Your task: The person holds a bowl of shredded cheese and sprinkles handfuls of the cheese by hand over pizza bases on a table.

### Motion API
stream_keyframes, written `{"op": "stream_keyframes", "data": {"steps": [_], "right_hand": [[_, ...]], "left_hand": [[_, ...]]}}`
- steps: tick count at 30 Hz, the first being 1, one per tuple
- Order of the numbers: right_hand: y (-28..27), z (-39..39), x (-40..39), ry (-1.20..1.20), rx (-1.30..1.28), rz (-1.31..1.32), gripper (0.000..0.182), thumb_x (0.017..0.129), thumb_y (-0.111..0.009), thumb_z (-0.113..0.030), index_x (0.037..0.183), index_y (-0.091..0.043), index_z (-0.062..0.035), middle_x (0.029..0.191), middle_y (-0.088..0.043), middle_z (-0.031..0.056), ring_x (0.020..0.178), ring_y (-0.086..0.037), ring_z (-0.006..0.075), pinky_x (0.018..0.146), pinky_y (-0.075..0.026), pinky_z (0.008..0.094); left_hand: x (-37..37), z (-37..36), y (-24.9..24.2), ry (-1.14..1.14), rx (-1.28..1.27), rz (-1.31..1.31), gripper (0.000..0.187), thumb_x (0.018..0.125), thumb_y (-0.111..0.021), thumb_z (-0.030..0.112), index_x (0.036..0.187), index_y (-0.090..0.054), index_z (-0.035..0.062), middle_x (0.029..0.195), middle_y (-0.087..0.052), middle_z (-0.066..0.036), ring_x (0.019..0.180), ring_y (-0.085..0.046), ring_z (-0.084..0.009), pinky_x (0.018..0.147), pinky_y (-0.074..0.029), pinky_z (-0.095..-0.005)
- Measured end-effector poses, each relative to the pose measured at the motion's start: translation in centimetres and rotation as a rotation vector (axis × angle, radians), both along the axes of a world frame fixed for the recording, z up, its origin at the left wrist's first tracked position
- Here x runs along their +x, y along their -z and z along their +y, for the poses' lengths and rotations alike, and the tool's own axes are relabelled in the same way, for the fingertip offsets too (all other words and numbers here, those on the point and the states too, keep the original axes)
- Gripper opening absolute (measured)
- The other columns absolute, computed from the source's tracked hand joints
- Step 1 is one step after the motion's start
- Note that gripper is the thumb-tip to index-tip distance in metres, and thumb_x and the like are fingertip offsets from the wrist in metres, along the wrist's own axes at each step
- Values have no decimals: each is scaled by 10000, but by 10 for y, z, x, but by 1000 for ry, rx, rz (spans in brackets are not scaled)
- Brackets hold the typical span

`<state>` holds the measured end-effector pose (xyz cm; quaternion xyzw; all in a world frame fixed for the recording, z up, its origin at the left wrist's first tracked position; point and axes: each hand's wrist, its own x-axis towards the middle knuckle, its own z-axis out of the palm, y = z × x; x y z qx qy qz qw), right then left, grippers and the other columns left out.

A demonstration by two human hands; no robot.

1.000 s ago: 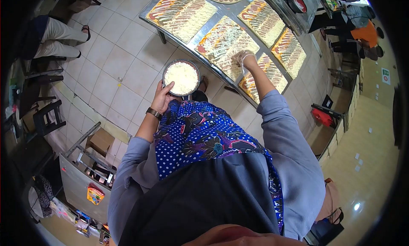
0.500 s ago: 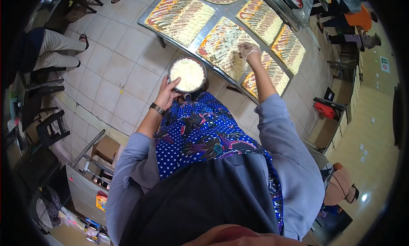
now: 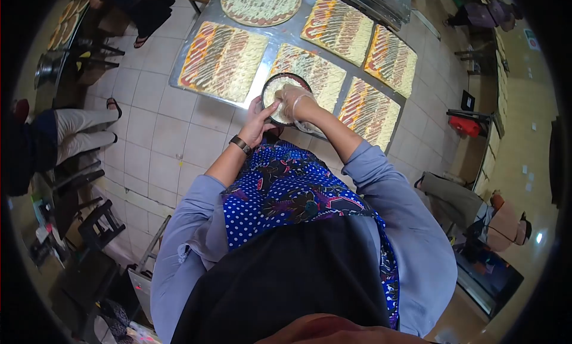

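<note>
My left hand (image 3: 257, 122) grips the side of a round dark-rimmed bowl (image 3: 297, 76), thumb over its edge, and tilts it a little. Pale grated cheese (image 3: 272, 94) fills the bowl. My right hand (image 3: 296, 103), in a clear plastic glove, reaches into the bowl with its fingers curled into the cheese; the fingertips are partly hidden. Just beyond the bowl lies a rectangular pizza (image 3: 322, 76) with sauce stripes and white shreds on top, its near corner covered by the bowl and my right hand.
More rectangular pizzas, such as the left one (image 3: 223, 61), and a round pizza (image 3: 261, 3) lie on the metal table (image 3: 277, 37). A person in light trousers (image 3: 83, 126) is at the left. Black stools (image 3: 101, 225) stand lower left. Another person (image 3: 503, 225) is at the right.
My right hand has moved from above the middle pizza back into the bowl. The bowl in my left hand has come up against the table's near edge in view. The camera view has shifted.
</note>
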<state>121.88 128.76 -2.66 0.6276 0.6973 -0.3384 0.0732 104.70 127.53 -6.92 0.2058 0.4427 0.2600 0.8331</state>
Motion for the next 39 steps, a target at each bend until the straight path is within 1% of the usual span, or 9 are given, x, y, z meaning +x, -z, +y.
{"op": "stream_keyframes", "data": {"steps": [5,12,19,22,25,28,32,35,39], "right_hand": [[1,12,61,330,0,574,191,740,-720,-141,930,-734,-138,973,-705,86,870,-644,189,798,-510,307],[21,20,127,935,0,448,223,730,-684,-23,943,-729,-71,955,-702,63,853,-636,165,796,-520,303],[60,29,178,851,-48,104,228,829,-602,-154,1007,-699,-48,1005,-694,132,810,-660,259,751,-534,324],[134,16,237,125,169,-328,233,871,-540,-174,996,-695,-52,1053,-679,151,890,-655,288,757,-525,323],[173,-9,265,1210,38,572,182,822,-601,-16,985,-682,-37,756,-640,89,575,-583,211,496,-482,399],[170,-14,256,494,-248,128,146,825,-596,-15,948,-674,-11,743,-631,110,602,-599,216,467,-473,387],[115,-24,213,1110,-520,243,128,846,-625,-62,959,-671,-22,791,-652,119,658,-638,217,480,-492,382],[160,-52,222,1250,-193,743,128,860,-632,-99,959,-679,-34,804,-661,99,656,-638,220,518,-509,384],[135,-46,192,1177,-150,589,140,867,-622,-112,963,-675,-26,825,-664,101,676,-620,216,564,-512,384]], "left_hand": [[16,30,-6,98,72,16,820,835,-736,219,1433,-205,38,1332,-486,-124,1131,-568,-210,734,-561,-335],[3,65,2,80,80,26,539,901,-643,176,1340,-350,71,1187,-565,-125,1042,-625,-235,781,-596,-396],[-28,107,-4,112,52,-41,464,930,-600,200,1329,-395,82,1278,-512,-134,1140,-575,-280,851,-580,-432],[-44,129,-9,184,60,-53,481,932,-598,200,1347,-384,84,1299,-498,-136,1158,-564,-282,859,-577,-434],[-59,146,-10,193,51,-62,481,923,-609,191,1335,-384,86,1288,-504,-127,1140,-574,-272,850,-581,-424],[-74,162,-10,201,50,-64,485,915,-621,180,1326,-381,87,1274,-512,-125,1120,-587,-263,841,-587,-411],[-87,178,-13,251,37,-64,459,925,-607,176,1319,-391,80,1273,-516,-125,1121,-589,-256,857,-581,-412],[-95,186,-12,282,33,-67,448,927,-604,177,1312,-399,75,1274,-518,-128,1123,-589,-254,865,-577,-414],[-100,193,-11,315,8,-69,449,928,-603,174,1316,-398,75,1275,-519,-131,1125,-589,-258,870,-575,-416]]}}
